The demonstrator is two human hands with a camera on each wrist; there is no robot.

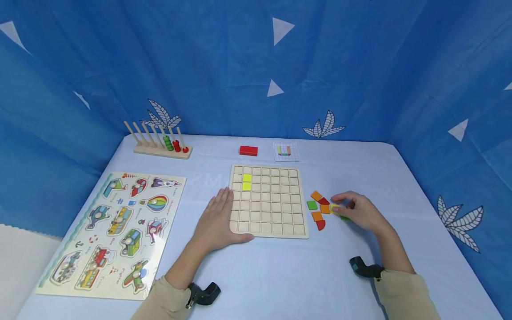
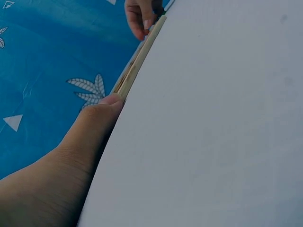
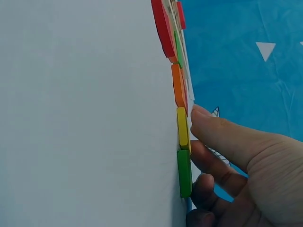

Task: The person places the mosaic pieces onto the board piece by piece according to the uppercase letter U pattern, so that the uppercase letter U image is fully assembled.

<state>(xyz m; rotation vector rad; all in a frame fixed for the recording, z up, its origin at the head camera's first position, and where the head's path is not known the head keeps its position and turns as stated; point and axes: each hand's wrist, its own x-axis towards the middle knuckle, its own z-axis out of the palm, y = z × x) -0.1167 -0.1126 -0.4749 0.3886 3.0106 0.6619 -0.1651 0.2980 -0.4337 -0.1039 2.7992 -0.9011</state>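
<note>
Left hand (image 1: 216, 220) spread wide at wooden grid board (image 1: 266, 206), right hand (image 1: 356, 211) with thumb and index parted by yellow tile (image 3: 183, 128), orange tile (image 1: 325, 209) near

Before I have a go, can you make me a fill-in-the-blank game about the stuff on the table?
Both small squares placed on the grid board are coloured ____.
In the head view, the loose pieces lie to the ____ of that board.
The beads on the pegged stand are green and ____.
The striped picture on the puzzle board is a hot-air ____.

Missing words: yellow; right; red; balloon.
</note>
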